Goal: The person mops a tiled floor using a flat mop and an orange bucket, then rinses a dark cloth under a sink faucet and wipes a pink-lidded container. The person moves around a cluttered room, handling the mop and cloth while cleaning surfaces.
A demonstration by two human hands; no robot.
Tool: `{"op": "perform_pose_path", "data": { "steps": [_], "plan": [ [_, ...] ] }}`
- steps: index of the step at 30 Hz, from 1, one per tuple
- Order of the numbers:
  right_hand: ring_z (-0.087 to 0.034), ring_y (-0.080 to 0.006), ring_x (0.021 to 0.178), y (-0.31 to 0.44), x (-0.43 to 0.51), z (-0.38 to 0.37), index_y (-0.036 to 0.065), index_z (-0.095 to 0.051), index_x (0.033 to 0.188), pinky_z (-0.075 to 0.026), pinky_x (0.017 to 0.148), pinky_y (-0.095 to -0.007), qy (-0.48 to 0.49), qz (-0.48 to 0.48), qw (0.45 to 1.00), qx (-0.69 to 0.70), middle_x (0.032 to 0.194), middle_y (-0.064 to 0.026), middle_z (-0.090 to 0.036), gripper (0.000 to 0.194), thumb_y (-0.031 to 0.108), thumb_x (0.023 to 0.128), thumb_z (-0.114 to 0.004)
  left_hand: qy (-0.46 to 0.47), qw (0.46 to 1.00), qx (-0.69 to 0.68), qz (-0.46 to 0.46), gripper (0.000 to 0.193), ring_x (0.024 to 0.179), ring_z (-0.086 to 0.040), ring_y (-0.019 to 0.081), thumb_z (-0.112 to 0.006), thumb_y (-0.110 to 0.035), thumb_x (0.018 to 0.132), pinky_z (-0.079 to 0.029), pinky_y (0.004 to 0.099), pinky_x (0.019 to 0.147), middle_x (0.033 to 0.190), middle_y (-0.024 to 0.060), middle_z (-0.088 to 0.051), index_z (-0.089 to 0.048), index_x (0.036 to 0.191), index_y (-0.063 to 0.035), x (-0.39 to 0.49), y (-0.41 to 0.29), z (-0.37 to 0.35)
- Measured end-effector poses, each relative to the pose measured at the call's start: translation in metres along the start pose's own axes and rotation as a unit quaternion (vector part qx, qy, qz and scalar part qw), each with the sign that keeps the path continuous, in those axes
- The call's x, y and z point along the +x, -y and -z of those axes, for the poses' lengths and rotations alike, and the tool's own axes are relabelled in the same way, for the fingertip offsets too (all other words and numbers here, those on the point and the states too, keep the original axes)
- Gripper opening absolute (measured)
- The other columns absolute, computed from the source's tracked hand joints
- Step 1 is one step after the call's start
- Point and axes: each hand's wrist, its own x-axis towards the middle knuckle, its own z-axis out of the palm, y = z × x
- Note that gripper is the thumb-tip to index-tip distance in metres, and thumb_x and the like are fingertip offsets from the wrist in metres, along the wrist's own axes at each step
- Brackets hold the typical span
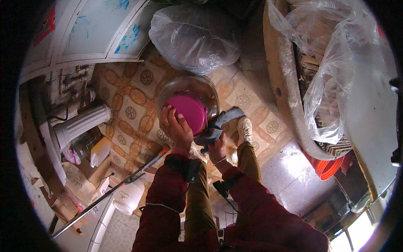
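A round magenta plastic lid or shallow basin (189, 110) lies tilted over a wide, shiny metal basin (176, 82) on the patterned floor. My left hand (177, 127) rests on the magenta piece's near left edge, with the fingers spread over its surface. Just right of it, my right hand (218, 148) grips a dark grey cloth (211, 135), whose loose end extends towards my shoe (244, 129). The fingertips of my right hand are partly hidden by the cloth.
A large clear plastic bag (195, 41) stands beyond the basin. A long pole (107, 193) slants at the lower left near a white pot (129, 197). At right are a plastic-draped container (283, 78) and a red bucket (327, 168). Cabinets (91, 31) stand upper left.
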Motion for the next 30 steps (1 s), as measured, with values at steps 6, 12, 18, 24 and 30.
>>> {"op": "perform_pose_path", "data": {
  "steps": [6, 12, 18, 24, 30],
  "plan": [
    [-0.046, -0.0446, 0.112, -0.014, 0.051, 0.007, 0.004, -0.05, 0.122, -0.04, 0.095, -0.0456, -0.031, -0.061, 0.994, 0.084, 0.123, -0.0224, -0.047, 0.052, 0.002, 0.07, -0.057, 0.031, 0.999, -0.003, 0.014, 0.025, 0.118, -0.044, 0.0372, -0.049, -0.016, 0.091, -0.032, 0.0487, 0.1, 0.123, 0.0183, -0.05, -0.053, 0.109, -0.0003, 0.001, 0.002, 0.0],
    [-0.049, -0.0398, 0.112, 0.0, 0.202, -0.014, 0.005, -0.052, 0.121, -0.042, 0.095, -0.0418, 0.113, 0.034, 0.993, -0.006, 0.125, -0.0181, -0.05, 0.046, 0.019, 0.079, -0.062, 0.018, 1.0, 0.015, 0.01, 0.025, 0.115, -0.046, 0.038, -0.047, -0.018, 0.093, -0.035, 0.0486, 0.099, 0.121, 0.0202, -0.051, -0.054, 0.108, 0.0009, 0.002, 0.001, -0.002],
    [-0.05, -0.0303, 0.118, -0.043, 0.226, -0.036, 0.008, -0.054, 0.124, -0.04, 0.1, -0.0373, 0.215, 0.045, 0.958, 0.185, 0.124, -0.016, -0.054, 0.041, 0.029, 0.089, -0.058, 0.018, 0.999, 0.03, -0.006, 0.027, 0.116, -0.046, 0.0383, -0.046, -0.019, 0.093, -0.036, 0.0488, 0.098, 0.121, 0.0194, -0.051, -0.054, 0.108, 0.0016, 0.006, -0.001, -0.002],
    [-0.051, -0.0276, 0.115, -0.108, 0.12, -0.058, 0.009, -0.054, 0.124, -0.042, 0.097, -0.0361, 0.121, -0.159, 0.897, 0.395, 0.124, -0.0135, -0.053, 0.038, 0.026, 0.09, -0.056, 0.032, 0.999, 0.025, 0.014, 0.029, 0.119, -0.043, 0.0372, -0.046, -0.02, 0.094, -0.034, 0.0489, 0.1, 0.124, 0.019, -0.05, -0.054, 0.11, 0.0028, 0.004, -0.005, 0.0],
    [-0.054, -0.027, 0.106, -0.053, 0.013, -0.068, 0.01, -0.054, 0.12, -0.045, 0.087, -0.0375, 0.115, -0.444, 0.605, 0.651, 0.116, -0.0115, -0.055, 0.036, 0.031, 0.091, -0.053, 0.047, 0.998, 0.036, 0.012, 0.028, 0.12, -0.044, 0.0368, -0.048, -0.018, 0.092, -0.031, 0.0485, 0.102, 0.126, 0.0174, -0.05, -0.053, 0.112, 0.001, -0.001, 0.0, 0.001]
  ]
}}
